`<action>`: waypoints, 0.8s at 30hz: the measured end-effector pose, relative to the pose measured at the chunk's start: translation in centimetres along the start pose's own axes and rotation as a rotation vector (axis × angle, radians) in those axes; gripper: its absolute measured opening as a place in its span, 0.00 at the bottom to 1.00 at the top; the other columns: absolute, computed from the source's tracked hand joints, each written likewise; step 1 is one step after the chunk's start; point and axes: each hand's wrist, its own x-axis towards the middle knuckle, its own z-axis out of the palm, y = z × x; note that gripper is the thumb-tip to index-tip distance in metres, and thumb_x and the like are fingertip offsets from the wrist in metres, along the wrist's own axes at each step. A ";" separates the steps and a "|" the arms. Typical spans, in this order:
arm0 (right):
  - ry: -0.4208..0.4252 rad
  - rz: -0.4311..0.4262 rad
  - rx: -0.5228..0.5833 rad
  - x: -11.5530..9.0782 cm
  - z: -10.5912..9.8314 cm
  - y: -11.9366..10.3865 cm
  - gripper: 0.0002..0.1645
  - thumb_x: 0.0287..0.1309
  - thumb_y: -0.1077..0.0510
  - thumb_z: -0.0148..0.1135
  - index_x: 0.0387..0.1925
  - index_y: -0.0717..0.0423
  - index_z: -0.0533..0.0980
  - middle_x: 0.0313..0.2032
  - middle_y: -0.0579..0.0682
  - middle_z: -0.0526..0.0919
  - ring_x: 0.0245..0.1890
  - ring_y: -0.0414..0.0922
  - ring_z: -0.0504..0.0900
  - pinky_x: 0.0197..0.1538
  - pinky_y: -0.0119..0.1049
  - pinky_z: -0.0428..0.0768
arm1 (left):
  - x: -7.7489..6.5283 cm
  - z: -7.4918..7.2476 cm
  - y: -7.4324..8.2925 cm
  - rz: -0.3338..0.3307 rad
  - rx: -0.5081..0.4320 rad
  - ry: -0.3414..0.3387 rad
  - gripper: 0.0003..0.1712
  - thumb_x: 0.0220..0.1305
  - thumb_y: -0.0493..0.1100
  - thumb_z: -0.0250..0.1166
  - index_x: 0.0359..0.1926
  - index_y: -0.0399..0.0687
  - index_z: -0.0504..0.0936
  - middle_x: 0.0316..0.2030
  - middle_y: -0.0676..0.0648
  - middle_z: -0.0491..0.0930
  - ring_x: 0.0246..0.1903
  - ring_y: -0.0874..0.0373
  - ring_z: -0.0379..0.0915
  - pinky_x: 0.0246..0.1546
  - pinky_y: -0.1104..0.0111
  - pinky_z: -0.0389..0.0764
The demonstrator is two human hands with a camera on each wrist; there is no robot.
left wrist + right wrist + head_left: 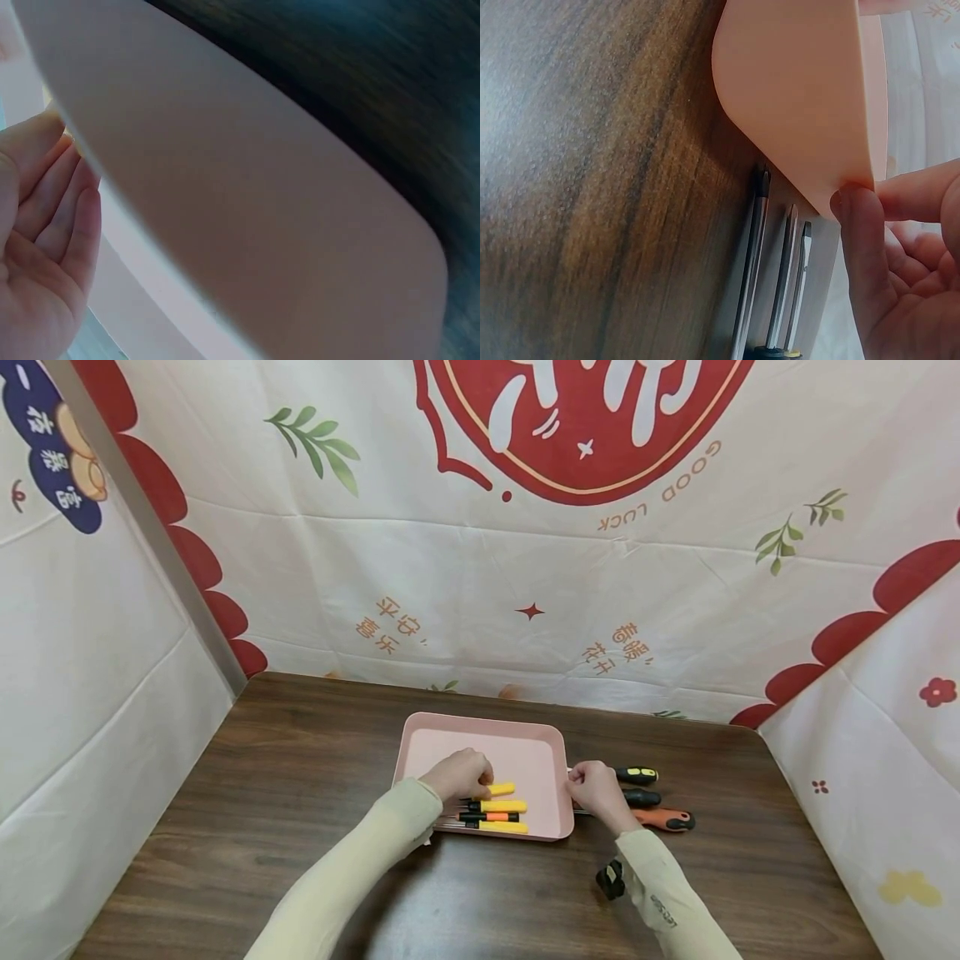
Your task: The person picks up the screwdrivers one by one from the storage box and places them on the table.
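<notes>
A pink tray (517, 747) lies on the brown table. Inside it, my left hand (460, 774) pinches a small yellow-handled screwdriver (502, 789). Below that one in the head view lie several more small screwdrivers (504, 807) with yellow or black-and-orange handles. In the left wrist view the tray wall (225, 187) partly hides the left fingertips. My right hand (597, 789) pinches the tray's right rim between thumb and forefinger, as the right wrist view shows, with the other fingers curled in.
Three larger screwdrivers lie right of the tray: a black-and-yellow one (637, 775), a black one (642, 797) and an orange one (667, 819). Their shafts (784, 277) point at the tray wall. White printed cloth (465, 577) stands behind the table (315, 752) and at both sides.
</notes>
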 end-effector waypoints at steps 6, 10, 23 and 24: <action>0.005 -0.005 0.003 0.1 0.1 0.1 0.05 0.46 0.65 0.57 0.19 0.62 0.76 0.14 0.47 0.72 0.14 0.39 0.69 0.22 0.31 0.68 | -0.2 0.1 -0.2 0.047 0.076 0.006 0.05 0.52 0.43 0.67 0.25 0.48 0.82 0.19 0.56 0.73 0.20 0.65 0.61 0.23 0.75 0.66; -0.001 -0.005 0.000 0.1 0.1 0.0 0.05 0.47 0.65 0.57 0.20 0.62 0.76 0.14 0.47 0.72 0.14 0.40 0.69 0.22 0.32 0.68 | -0.2 -0.1 -0.2 0.026 0.108 0.002 0.05 0.52 0.44 0.67 0.28 0.48 0.84 0.21 0.57 0.75 0.22 0.65 0.65 0.26 0.74 0.69; -0.009 0.003 0.007 0.0 -0.1 -0.2 0.05 0.48 0.65 0.57 0.20 0.62 0.76 0.15 0.48 0.73 0.15 0.40 0.69 0.22 0.32 0.68 | -0.4 0.0 -0.6 0.064 0.068 0.033 0.07 0.52 0.39 0.64 0.19 0.46 0.79 0.16 0.55 0.69 0.18 0.64 0.58 0.23 0.75 0.63; -0.010 0.004 0.009 -0.1 -0.1 -0.2 0.05 0.48 0.65 0.57 0.20 0.62 0.76 0.15 0.48 0.73 0.15 0.40 0.69 0.22 0.32 0.68 | -0.4 0.0 -0.6 0.072 0.060 0.033 0.07 0.52 0.38 0.63 0.19 0.47 0.78 0.16 0.55 0.68 0.18 0.64 0.57 0.23 0.75 0.62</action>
